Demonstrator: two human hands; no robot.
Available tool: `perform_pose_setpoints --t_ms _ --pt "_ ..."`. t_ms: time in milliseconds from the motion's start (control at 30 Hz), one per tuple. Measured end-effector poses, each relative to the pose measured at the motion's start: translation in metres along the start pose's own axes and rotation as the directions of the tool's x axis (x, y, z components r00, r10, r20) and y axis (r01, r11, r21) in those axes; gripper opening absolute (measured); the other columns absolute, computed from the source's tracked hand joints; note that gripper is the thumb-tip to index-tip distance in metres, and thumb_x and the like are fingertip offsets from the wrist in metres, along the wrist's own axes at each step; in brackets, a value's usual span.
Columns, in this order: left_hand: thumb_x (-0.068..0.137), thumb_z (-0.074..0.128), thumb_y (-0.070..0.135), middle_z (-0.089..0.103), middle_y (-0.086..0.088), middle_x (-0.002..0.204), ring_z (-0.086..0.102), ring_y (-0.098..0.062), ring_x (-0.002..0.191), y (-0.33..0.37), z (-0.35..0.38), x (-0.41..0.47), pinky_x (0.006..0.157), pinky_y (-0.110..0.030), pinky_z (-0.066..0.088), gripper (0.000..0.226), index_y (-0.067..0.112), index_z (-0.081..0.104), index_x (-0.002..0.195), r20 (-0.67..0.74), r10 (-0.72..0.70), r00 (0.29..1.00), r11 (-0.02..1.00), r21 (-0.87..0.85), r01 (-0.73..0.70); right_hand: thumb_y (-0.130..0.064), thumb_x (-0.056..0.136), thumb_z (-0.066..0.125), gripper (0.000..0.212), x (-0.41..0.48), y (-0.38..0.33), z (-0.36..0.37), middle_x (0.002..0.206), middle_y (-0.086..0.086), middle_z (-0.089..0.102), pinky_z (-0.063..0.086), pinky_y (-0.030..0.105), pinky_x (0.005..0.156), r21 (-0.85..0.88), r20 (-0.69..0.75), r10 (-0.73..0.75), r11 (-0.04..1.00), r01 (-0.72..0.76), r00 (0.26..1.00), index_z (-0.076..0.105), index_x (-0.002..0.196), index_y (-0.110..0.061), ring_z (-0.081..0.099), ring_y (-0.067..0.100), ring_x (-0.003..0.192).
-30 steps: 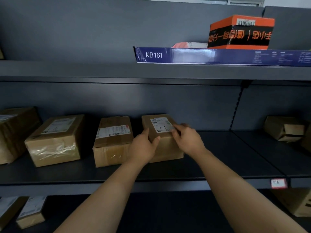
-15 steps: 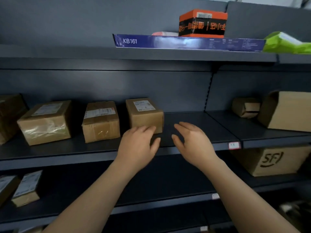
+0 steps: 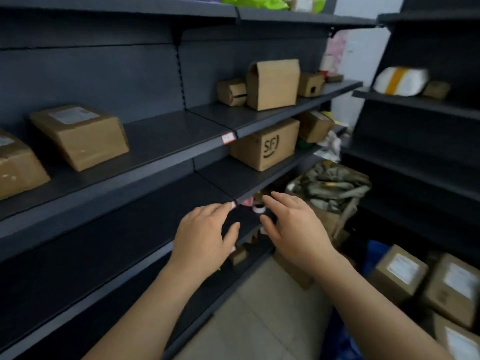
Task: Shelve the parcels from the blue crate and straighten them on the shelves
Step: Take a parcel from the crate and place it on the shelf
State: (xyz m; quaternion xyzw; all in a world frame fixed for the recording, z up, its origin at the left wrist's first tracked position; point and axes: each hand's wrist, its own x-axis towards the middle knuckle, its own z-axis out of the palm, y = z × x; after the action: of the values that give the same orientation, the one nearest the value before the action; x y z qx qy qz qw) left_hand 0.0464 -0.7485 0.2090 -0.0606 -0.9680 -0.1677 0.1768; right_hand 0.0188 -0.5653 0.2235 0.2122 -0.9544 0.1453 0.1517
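Note:
My left hand (image 3: 205, 235) and my right hand (image 3: 293, 229) hover side by side in front of the dark shelving, fingers spread and holding nothing. The brown labelled parcel (image 3: 80, 136) lies on the middle shelf (image 3: 166, 141) at the left, well away from both hands. At the lower right, several brown parcels with white labels (image 3: 400, 271) sit in the blue crate (image 3: 374, 253), whose blue rim shows beside them.
More cardboard boxes stand on the right bay, among them a tall one (image 3: 272, 84) and an SF box (image 3: 265, 144). An open box of crumpled wrapping (image 3: 332, 188) stands on the floor. A second dark shelf unit (image 3: 420, 157) closes the right side. Pale tiled floor (image 3: 259, 313) lies below.
Both hands let go of the parcel on the middle shelf and drew back. The view swung right and down, bringing the crate of parcels into sight.

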Motion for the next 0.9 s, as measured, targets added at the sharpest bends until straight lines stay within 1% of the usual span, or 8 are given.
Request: perform_pose_setpoints --t_ms 100,200,300,400,533,667,767,900 --pt "0.092 0.053 0.04 0.06 0.001 0.127 0.055 -0.021 0.114 0.038 0.025 -0.011 0.095 -0.036 0.044 0.047 0.018 0.053 0.133 0.064 0.103 0.993 0.993 -0.061 -0.099 -0.039 0.096 0.044 0.046 -0.053 0.034 -0.009 0.143 0.002 0.045 0.023 0.027 0.11 -0.039 0.035 0.151 0.988 -0.15 0.988 0.045 0.139 -0.02 0.037 0.017 0.133" --pt "0.092 0.053 0.041 0.058 0.001 0.13 0.053 -0.021 0.116 0.081 0.049 -0.018 0.097 -0.035 0.041 0.048 0.018 0.052 0.134 0.12 0.19 0.975 0.978 -0.113 -0.176 -0.038 0.097 0.044 0.047 -0.102 0.066 -0.019 0.145 0.004 0.043 0.022 0.028 0.111 -0.048 0.033 0.29 0.956 -0.288 0.957 0.044 0.14 -0.019 0.036 0.019 0.134" --pt "0.092 0.05 0.044 0.056 0.004 0.133 0.051 -0.018 0.119 0.138 0.078 -0.022 0.098 -0.034 0.04 0.05 0.02 0.05 0.136 0.173 0.291 0.941 0.95 -0.167 -0.263 -0.04 0.097 0.042 0.049 -0.152 0.109 -0.033 0.146 0.003 0.042 0.022 0.029 0.112 -0.08 0.033 0.43 0.901 -0.427 0.902 0.041 0.142 -0.021 0.035 0.019 0.135" --pt "0.093 0.048 0.045 0.054 0.004 0.135 0.049 -0.018 0.122 0.198 0.109 -0.024 0.1 -0.033 0.04 0.051 0.021 0.048 0.137 0.223 0.373 0.901 0.92 -0.215 -0.328 -0.04 0.096 0.042 0.049 -0.2 0.153 -0.048 0.144 0.002 0.044 0.025 0.03 0.112 -0.105 0.008 0.532 0.842 -0.529 0.847 0.042 0.141 -0.02 0.037 0.019 0.133" --pt "0.095 0.043 0.046 0.049 0.006 0.139 0.046 -0.015 0.125 0.276 0.152 -0.025 0.102 -0.029 0.037 0.052 0.023 0.043 0.141 0.283 0.438 0.853 0.893 -0.247 -0.377 -0.038 0.097 0.043 0.045 -0.252 0.217 -0.067 0.137 0.001 0.05 0.03 0.028 0.106 -0.117 0.003 0.621 0.778 -0.617 0.783 0.045 0.137 -0.019 0.042 0.019 0.127" --pt "0.096 0.043 0.044 0.051 0.006 0.138 0.047 -0.016 0.123 0.344 0.196 -0.023 0.099 -0.029 0.038 0.05 0.021 0.042 0.141 0.331 0.47 0.818 0.877 -0.284 -0.388 -0.037 0.098 0.039 0.047 -0.289 0.283 -0.081 0.143 0.0 0.043 0.025 0.028 0.109 -0.125 0.027 0.672 0.736 -0.665 0.74 0.039 0.142 -0.02 0.036 0.018 0.132" --pt "0.096 0.044 0.042 0.054 0.004 0.133 0.052 -0.018 0.117 0.376 0.227 -0.017 0.094 -0.031 0.043 0.049 0.02 0.045 0.139 0.36 0.476 0.802 0.875 -0.286 -0.391 -0.036 0.1 0.037 0.047 -0.301 0.325 -0.085 0.146 -0.001 0.04 0.02 0.024 0.109 -0.151 0.037 0.677 0.731 -0.665 0.735 0.036 0.143 -0.02 0.033 0.016 0.134" --pt "0.095 0.046 0.04 0.056 0.002 0.131 0.054 -0.019 0.114 0.398 0.268 -0.001 0.091 -0.033 0.045 0.046 0.018 0.048 0.136 0.407 0.457 0.791 0.888 -0.263 -0.377 -0.036 0.099 0.038 0.046 -0.305 0.375 -0.073 0.144 -0.001 0.042 0.022 0.026 0.11 -0.135 0.062 0.708 0.704 -0.697 0.704 0.038 0.142 -0.02 0.033 0.016 0.133"
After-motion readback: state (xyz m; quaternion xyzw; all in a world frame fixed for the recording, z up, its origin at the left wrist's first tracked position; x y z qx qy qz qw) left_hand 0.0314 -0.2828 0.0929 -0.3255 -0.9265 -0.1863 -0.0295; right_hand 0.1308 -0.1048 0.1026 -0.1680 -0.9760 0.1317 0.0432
